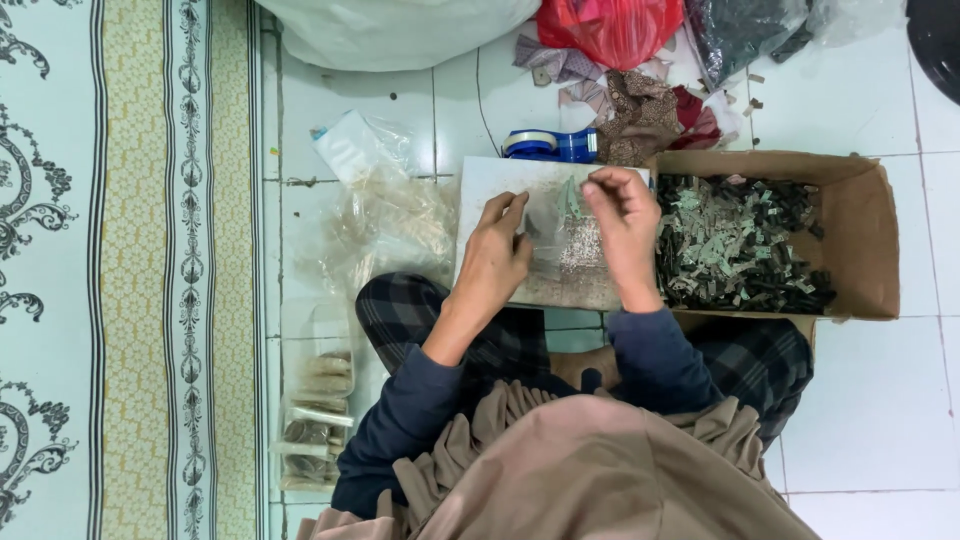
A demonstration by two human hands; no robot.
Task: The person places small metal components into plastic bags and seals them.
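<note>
Seen from above, a person sits on the white tiled floor with a pale rectangular board resting across the lap. Both hands work over it. The left hand pinches the edge of a small clear plastic bag, thumb and fingers closed on it; the right hand has a narrow grip on a small greenish folded scrap at the bag's mouth. The bag is so transparent that its outline is hard to trace, and whether anything is inside it cannot be told from the speckled pile of tiny bits on the board beneath.

Just right of the board, touching it, stands an open brown cardboard box heaped with dark and pale green scraps; single pieces blur together. Beyond the board lies a blue tape dispenser, partly hidden by the board's far edge. To the left lie crumpled clear plastic bags, and near the left knee a clear container of filled packets, contents indistinct. Along the top, a white sack, a red plastic bag and patterned fabric scraps are cut off by the frame. A patterned mat covers the floor on the far left.
</note>
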